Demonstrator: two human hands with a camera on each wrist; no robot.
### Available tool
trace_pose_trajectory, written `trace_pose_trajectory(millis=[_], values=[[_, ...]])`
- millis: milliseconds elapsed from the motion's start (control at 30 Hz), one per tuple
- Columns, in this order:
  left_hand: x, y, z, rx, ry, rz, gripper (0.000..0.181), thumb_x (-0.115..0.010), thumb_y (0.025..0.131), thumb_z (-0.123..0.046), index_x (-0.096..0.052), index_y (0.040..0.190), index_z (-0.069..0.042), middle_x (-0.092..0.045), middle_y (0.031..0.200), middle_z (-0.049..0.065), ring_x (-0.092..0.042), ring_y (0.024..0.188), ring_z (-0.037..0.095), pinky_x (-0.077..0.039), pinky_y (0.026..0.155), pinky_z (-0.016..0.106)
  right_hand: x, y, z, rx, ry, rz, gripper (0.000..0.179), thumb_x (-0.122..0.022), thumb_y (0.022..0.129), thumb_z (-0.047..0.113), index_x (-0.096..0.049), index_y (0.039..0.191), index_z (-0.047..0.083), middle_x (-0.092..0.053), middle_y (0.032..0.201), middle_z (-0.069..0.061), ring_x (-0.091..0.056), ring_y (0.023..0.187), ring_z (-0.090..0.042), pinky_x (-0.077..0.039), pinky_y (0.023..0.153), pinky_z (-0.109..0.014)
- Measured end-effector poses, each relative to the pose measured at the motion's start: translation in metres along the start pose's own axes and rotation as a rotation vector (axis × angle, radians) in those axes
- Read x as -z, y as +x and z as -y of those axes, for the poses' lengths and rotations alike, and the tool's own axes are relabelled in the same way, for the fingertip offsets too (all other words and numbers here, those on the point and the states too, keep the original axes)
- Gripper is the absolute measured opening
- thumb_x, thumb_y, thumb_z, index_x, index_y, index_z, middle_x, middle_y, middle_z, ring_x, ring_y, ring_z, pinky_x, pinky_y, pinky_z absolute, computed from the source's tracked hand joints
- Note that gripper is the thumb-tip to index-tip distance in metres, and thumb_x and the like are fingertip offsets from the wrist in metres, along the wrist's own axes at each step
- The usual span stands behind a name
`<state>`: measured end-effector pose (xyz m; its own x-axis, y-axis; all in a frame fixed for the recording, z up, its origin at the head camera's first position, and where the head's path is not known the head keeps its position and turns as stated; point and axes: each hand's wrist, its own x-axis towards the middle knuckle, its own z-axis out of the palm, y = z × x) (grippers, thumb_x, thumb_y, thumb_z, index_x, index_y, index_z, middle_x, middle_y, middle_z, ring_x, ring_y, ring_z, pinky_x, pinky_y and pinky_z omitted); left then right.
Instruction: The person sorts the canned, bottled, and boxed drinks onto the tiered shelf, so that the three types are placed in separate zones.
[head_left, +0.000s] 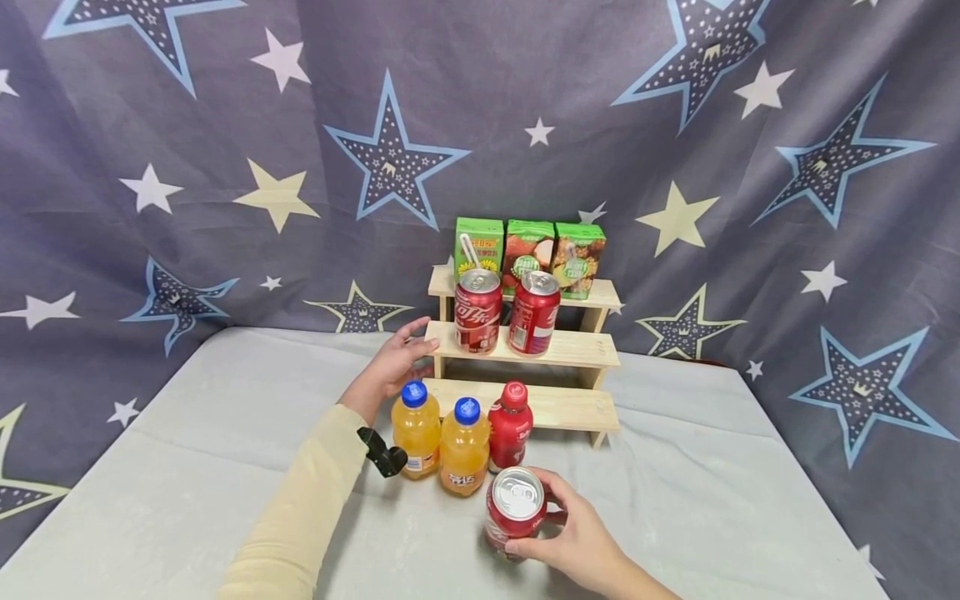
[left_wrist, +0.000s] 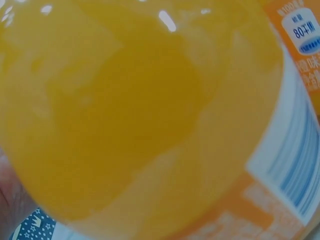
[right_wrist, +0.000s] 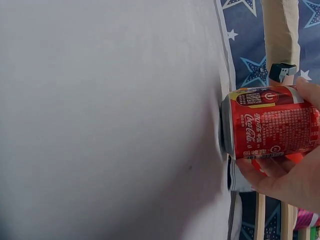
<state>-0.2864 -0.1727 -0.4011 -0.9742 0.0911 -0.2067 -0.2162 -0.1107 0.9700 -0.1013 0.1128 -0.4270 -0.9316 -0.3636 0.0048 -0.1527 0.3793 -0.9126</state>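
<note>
In the head view my right hand grips a red cola can at the front of the table, thumb on its near side and fingers round its far side. The right wrist view shows the same Coca-Cola can with its printed side turned to the camera. My left hand rests at the left end of the middle step of a wooden tiered rack. Just in front of that wrist stands an orange drink bottle with a blue cap, which fills most of the left wrist view.
A second orange bottle and a red bottle stand before the rack's lowest step. Two cola cans, a left one and a right one, occupy the middle step. Green-topped drink cartons line the top step. A starry curtain hangs behind.
</note>
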Motion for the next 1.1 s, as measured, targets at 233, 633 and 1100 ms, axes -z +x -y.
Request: trace_pose_trajectory(millis=[233,633,1100], values=[[0.001,0.001,0.001,0.008,-0.006,-0.001,0.063,-0.052,0.095,-0.013,-0.02,0.149,-0.021,-0.031,0.148,0.02,-0.038,0.132,0.037,-0.032,0.11,0.052,0.011,-0.006,-0.001,-0.042,-0.009,-0.063,0.074,-0.086,0.063,0.028,-0.051,0.127,0.019,-0.061,0.119,0.001,-0.055,0.103,-0.006,-0.049,0.085,-0.022],[0.001,0.001,0.001,0.005,-0.011,0.003,0.063,-0.052,0.095,-0.013,-0.02,0.149,-0.021,-0.031,0.148,0.02,-0.037,0.132,0.037,-0.032,0.11,0.052,0.029,-0.006,-0.001,-0.077,0.009,-0.2,0.074,-0.088,0.059,0.015,-0.053,0.125,0.013,-0.063,0.116,-0.003,-0.057,0.1,-0.003,-0.052,0.079,-0.023],[0.001,0.001,0.001,-0.004,-0.001,0.008,0.063,-0.052,0.096,-0.013,-0.019,0.15,-0.02,-0.032,0.148,0.021,-0.038,0.13,0.036,-0.033,0.109,0.052,0.048,-0.005,-0.004,0.014,-0.061,-0.318,0.074,-0.087,0.06,0.014,-0.053,0.126,0.009,-0.064,0.114,-0.007,-0.056,0.095,0.004,-0.054,0.075,-0.023]])
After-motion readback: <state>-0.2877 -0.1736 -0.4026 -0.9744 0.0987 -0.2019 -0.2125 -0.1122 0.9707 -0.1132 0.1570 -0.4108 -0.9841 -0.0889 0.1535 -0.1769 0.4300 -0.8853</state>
